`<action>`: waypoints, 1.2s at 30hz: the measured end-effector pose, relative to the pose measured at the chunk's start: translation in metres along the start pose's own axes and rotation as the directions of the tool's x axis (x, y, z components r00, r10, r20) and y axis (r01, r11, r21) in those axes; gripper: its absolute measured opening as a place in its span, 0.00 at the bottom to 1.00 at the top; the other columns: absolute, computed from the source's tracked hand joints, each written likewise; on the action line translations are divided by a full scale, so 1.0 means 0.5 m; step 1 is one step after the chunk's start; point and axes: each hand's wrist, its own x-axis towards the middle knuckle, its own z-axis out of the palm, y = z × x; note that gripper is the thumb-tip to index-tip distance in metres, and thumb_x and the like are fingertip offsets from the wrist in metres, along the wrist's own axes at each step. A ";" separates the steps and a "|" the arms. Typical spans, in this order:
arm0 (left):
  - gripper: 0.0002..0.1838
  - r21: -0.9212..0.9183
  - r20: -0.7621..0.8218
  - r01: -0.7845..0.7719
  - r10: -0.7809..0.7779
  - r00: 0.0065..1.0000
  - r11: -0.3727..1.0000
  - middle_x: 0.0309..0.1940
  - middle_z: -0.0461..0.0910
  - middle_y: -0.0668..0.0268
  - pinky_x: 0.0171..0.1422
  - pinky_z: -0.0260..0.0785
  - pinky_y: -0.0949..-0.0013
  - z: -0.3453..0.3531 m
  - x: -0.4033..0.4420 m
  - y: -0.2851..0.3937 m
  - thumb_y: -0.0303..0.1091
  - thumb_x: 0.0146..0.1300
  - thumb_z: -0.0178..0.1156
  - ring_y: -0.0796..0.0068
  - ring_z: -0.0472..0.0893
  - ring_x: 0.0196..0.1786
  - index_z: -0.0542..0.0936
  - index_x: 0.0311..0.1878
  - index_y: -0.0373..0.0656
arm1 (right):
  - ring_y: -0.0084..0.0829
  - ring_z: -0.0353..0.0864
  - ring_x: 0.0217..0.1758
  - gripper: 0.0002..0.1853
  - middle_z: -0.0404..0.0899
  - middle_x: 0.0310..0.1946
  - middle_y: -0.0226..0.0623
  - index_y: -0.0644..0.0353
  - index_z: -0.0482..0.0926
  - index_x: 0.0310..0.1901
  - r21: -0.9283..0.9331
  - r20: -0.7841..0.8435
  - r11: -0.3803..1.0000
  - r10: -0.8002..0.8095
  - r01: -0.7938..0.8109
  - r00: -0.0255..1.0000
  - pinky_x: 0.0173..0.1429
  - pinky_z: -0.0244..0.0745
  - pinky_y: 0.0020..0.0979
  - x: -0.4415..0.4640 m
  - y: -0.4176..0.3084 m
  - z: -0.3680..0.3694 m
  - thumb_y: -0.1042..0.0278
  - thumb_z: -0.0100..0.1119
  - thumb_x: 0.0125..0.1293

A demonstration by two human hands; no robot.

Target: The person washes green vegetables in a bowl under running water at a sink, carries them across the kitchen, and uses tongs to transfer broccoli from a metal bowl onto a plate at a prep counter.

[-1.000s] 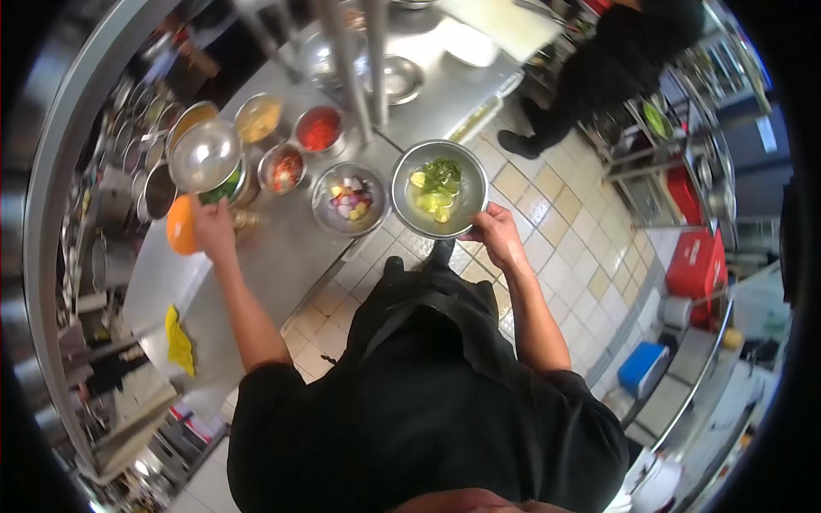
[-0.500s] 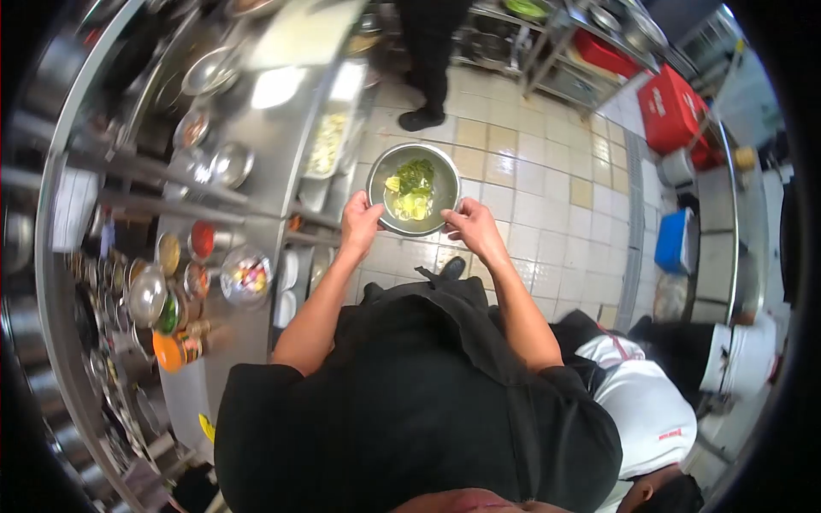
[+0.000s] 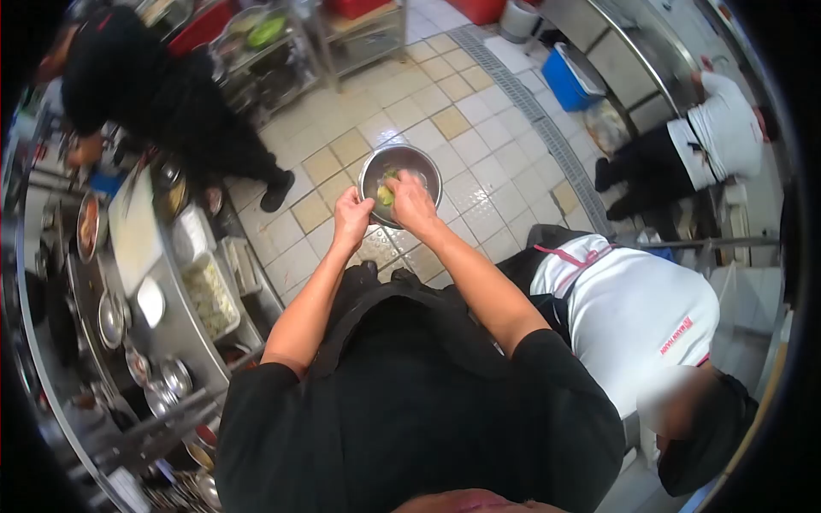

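In front of me a round metal bowl is held above the tiled floor. My left hand is closed on its near left rim, thumb over the edge. Inside lie leafy greens with pale yellow pieces. My right hand reaches over the near rim into the bowl, its fingers curled into this food. Motion smears those fingertips, and the hand hides part of the contents.
At left runs a steel counter with a white cutting board, a tray of pale pieces and metal bowls. A person in black stands beyond it. A person in white is close on my right; another person works farther back.
My view has turned right. My right hand has left the bowl's rim and gone into the food, while my left hand still grips the rim.
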 end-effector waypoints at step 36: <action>0.06 0.253 0.570 0.246 -0.349 0.744 0.936 0.30 0.77 0.69 0.30 0.77 0.74 1.049 0.906 0.063 0.24 0.59 0.53 0.81 0.79 0.29 0.75 0.39 0.44 | 0.34 0.80 0.43 0.16 0.78 0.44 0.39 0.60 0.77 0.48 0.820 -0.248 0.301 0.953 0.487 -0.171 0.42 0.80 0.36 -0.259 1.376 -0.720 0.64 0.62 0.61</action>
